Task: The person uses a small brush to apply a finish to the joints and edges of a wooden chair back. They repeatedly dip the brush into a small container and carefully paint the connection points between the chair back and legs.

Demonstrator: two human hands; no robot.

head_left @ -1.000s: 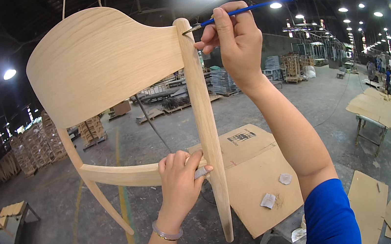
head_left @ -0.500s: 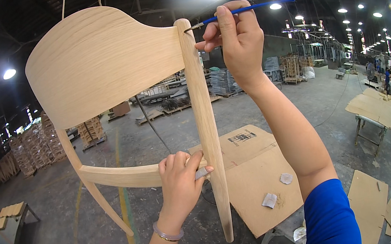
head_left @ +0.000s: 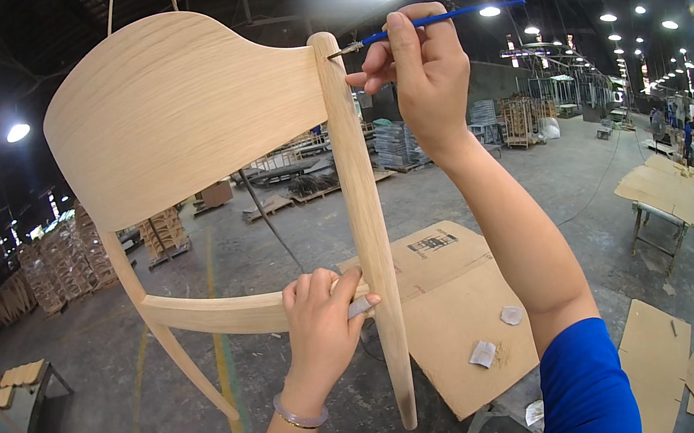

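Observation:
A bare pale wooden chair frame hangs before me, its broad curved backrest (head_left: 193,114) joined to a round upright post (head_left: 355,180). My left hand (head_left: 323,320) is closed over the lower chair rail (head_left: 220,314) close to that post. A grey-white strip (head_left: 361,306) shows at its thumb; whether it is wrapped on or held I cannot tell. Up at the right, my right hand (head_left: 432,74) pinches a thin blue-handled paintbrush (head_left: 469,14) between thumb and fingers. The brush's dark tip meets the post near its rounded top, and the lower fingers extend toward the post.
Below right lies a cardboard sheet (head_left: 465,315) on a stand, bearing crumpled whitish scraps (head_left: 483,354). A board-topped table (head_left: 664,192) stands farther right, with people beyond. Stacked wooden parts (head_left: 55,264) and a small bench (head_left: 30,407) are at left.
The view has shifted very slightly. Both hands keep their grips, and the brush tip stays near the post's top, a touch lower.

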